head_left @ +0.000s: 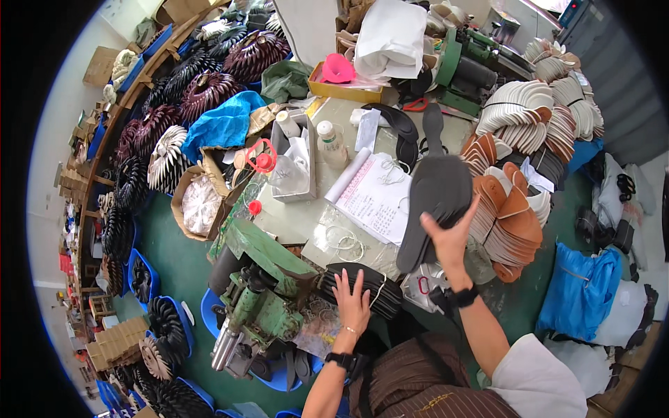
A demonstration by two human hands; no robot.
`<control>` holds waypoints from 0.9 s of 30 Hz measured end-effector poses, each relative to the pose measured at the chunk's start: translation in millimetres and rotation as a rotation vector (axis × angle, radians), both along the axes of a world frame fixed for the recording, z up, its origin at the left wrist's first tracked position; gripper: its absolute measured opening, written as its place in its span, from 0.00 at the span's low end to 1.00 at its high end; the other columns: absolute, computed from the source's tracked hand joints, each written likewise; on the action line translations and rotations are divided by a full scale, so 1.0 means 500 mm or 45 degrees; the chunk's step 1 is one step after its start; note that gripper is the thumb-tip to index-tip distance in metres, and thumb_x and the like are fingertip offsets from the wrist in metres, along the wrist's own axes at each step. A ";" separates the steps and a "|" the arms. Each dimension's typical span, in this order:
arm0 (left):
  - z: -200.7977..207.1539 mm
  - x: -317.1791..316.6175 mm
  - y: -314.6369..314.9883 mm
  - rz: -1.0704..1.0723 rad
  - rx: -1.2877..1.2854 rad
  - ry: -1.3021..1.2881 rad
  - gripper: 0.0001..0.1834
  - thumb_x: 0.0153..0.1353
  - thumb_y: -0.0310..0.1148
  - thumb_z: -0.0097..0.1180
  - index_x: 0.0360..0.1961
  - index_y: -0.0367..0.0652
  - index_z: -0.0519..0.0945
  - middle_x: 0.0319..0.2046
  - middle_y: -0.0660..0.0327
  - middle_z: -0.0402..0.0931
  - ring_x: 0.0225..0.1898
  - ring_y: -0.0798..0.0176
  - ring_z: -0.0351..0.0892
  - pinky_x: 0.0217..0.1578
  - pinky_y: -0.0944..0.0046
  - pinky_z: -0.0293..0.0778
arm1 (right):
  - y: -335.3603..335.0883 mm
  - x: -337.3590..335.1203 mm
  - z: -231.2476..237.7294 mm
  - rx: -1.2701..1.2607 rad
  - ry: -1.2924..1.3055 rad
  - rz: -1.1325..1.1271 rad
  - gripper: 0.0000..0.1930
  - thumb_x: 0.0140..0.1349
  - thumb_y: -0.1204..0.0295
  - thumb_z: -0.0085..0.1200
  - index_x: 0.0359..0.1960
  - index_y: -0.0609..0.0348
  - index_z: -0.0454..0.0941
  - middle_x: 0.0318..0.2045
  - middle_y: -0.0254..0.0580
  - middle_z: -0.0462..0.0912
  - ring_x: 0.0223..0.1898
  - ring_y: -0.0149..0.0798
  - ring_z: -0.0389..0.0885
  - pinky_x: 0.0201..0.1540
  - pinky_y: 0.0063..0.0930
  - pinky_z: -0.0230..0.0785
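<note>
My right hand (451, 240) grips a dark grey stack of shoe insoles (439, 195) over the right part of the table, thumb on one side and fingers on the other. How many are in the stack cannot be made out. My left hand (352, 304) has its fingers stretched out, at a bundle of black insoles (382, 291) tied with pale string; whether it presses on them is unclear. A green metal machine (268, 292) stands just left of that hand. Beyond the bundle, a loop of white string (346, 242) lies on the table.
A handwritten notebook (376, 198), a bottle (332, 145) and a grey box (296, 181) of supplies sit mid-table. Tied stacks of brown and white insoles (509, 216) crowd the right side. Another green machine (467, 73) stands at the back. Blue bins (143, 279) line the left floor.
</note>
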State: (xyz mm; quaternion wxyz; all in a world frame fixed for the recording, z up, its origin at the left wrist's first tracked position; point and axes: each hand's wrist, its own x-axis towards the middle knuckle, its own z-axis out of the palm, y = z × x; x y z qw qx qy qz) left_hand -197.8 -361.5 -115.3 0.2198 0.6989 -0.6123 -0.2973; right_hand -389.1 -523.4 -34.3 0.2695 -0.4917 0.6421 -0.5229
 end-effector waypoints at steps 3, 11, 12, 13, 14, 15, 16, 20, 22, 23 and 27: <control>0.198 -0.028 0.012 0.244 -0.214 0.791 0.42 0.58 0.38 0.57 0.67 0.37 0.50 0.69 0.46 0.41 0.71 0.42 0.34 0.67 0.49 0.40 | 0.118 0.068 0.098 0.013 0.024 0.293 0.64 0.37 0.65 0.75 0.67 0.72 0.35 0.64 0.62 0.53 0.65 0.49 0.55 0.67 0.38 0.48; 0.312 0.058 0.232 0.898 -0.618 1.126 0.65 0.44 0.52 0.70 0.69 0.42 0.35 0.63 0.51 0.53 0.64 0.54 0.54 0.63 0.55 0.52 | 0.330 0.224 0.235 -0.281 0.045 1.475 0.29 0.52 0.72 0.61 0.58 0.40 0.70 0.68 0.62 0.44 0.68 0.65 0.46 0.68 0.52 0.42; 0.318 0.070 0.260 0.930 -0.666 1.090 0.63 0.46 0.53 0.69 0.69 0.42 0.37 0.61 0.54 0.57 0.63 0.55 0.57 0.62 0.56 0.55 | 0.353 0.239 0.242 -0.310 0.114 1.568 0.30 0.50 0.75 0.60 0.58 0.42 0.70 0.67 0.59 0.50 0.66 0.62 0.52 0.66 0.50 0.48; 0.304 0.087 0.290 0.927 -0.731 1.079 0.63 0.46 0.54 0.69 0.69 0.41 0.38 0.62 0.52 0.56 0.63 0.54 0.58 0.61 0.56 0.57 | 0.375 0.255 0.244 -0.306 0.012 1.621 0.32 0.49 0.76 0.60 0.59 0.41 0.69 0.66 0.57 0.53 0.65 0.61 0.56 0.65 0.48 0.53; 0.294 0.107 0.320 0.956 -0.745 1.052 0.63 0.45 0.55 0.69 0.69 0.41 0.38 0.62 0.52 0.56 0.62 0.54 0.60 0.60 0.56 0.59 | 0.392 0.277 0.249 -0.293 -0.096 1.681 0.34 0.48 0.78 0.59 0.60 0.41 0.68 0.65 0.56 0.56 0.63 0.59 0.60 0.63 0.46 0.57; 0.287 0.128 0.348 0.988 -0.760 1.026 0.63 0.45 0.55 0.69 0.69 0.41 0.38 0.62 0.51 0.56 0.61 0.54 0.61 0.60 0.56 0.61 | 0.417 0.295 0.266 -0.248 -0.103 1.642 0.37 0.46 0.80 0.59 0.62 0.46 0.65 0.62 0.55 0.60 0.60 0.57 0.65 0.60 0.41 0.63; 0.281 0.146 0.377 1.033 -0.773 1.003 0.63 0.45 0.55 0.69 0.69 0.41 0.39 0.62 0.51 0.57 0.60 0.54 0.63 0.59 0.57 0.62 | 0.445 0.316 0.275 -0.147 -0.193 1.619 0.38 0.45 0.79 0.62 0.63 0.56 0.62 0.58 0.53 0.65 0.58 0.54 0.68 0.60 0.38 0.63; 0.275 0.204 0.472 1.264 -0.855 0.892 0.63 0.40 0.55 0.72 0.67 0.37 0.44 0.59 0.52 0.59 0.57 0.55 0.65 0.57 0.57 0.65 | 0.525 0.401 0.282 0.089 -0.086 1.626 0.38 0.40 0.75 0.66 0.57 0.64 0.64 0.50 0.51 0.70 0.52 0.50 0.72 0.55 0.35 0.66; 0.268 0.233 0.514 1.346 -0.837 0.817 0.64 0.38 0.52 0.74 0.66 0.34 0.46 0.59 0.51 0.57 0.58 0.55 0.63 0.59 0.57 0.62 | 0.558 0.438 0.270 0.116 -0.048 1.615 0.36 0.38 0.73 0.69 0.52 0.65 0.66 0.43 0.52 0.74 0.48 0.48 0.76 0.51 0.34 0.68; 0.267 0.248 0.541 1.370 -0.791 0.862 0.70 0.36 0.51 0.76 0.67 0.33 0.38 0.62 0.49 0.54 0.61 0.55 0.59 0.61 0.58 0.57 | 0.577 0.453 0.282 0.184 -0.018 1.598 0.35 0.38 0.73 0.69 0.51 0.64 0.66 0.43 0.53 0.76 0.47 0.50 0.77 0.50 0.35 0.69; 0.311 0.279 0.591 1.482 -0.733 0.842 0.68 0.38 0.45 0.75 0.67 0.29 0.37 0.63 0.46 0.51 0.64 0.53 0.55 0.64 0.58 0.53 | 0.631 0.506 0.248 0.315 -0.202 1.611 0.37 0.38 0.80 0.72 0.50 0.65 0.60 0.43 0.48 0.78 0.47 0.34 0.76 0.50 0.27 0.71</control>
